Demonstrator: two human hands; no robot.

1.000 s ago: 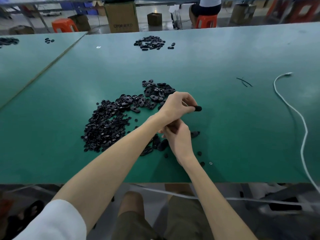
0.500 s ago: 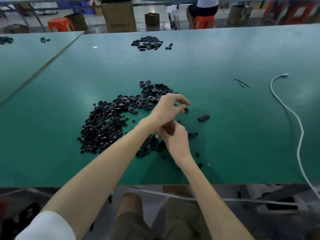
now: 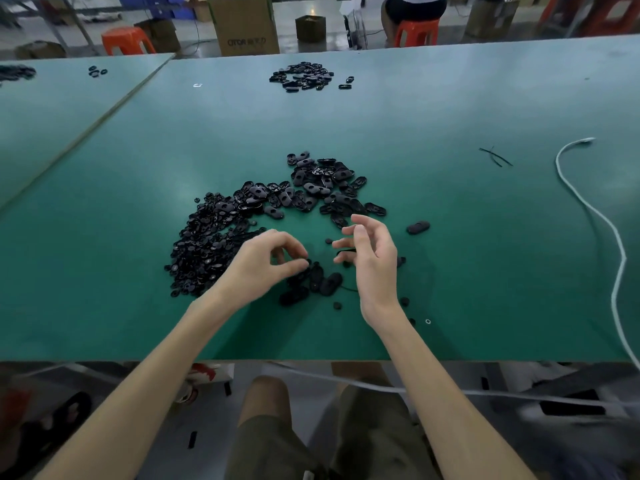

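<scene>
My left hand [image 3: 265, 263] hovers low over a small cluster of black oval pieces [image 3: 322, 284] near the front of the green table [image 3: 485, 271]. Its thumb and forefinger pinch a small black part [image 3: 308, 262]. My right hand [image 3: 372, 261] is just to the right, fingers loosely curled. A thin black shell [image 3: 346, 251] shows edge-on between its fingertips. One finished black oval piece [image 3: 418, 227] lies alone to the right of both hands.
A large heap of small black parts [image 3: 207, 244] lies left of my hands and a pile of black oval shells [image 3: 322, 188] behind them. Another pile [image 3: 301, 77] sits at the far edge. A white cord [image 3: 588, 209] snakes along the right. A person sits on an orange stool [image 3: 415, 31] beyond the table.
My left hand let go of the black oval piece, which now lies on the table to the right. It then uncrossed from over my right hand and came down to the near cluster.
</scene>
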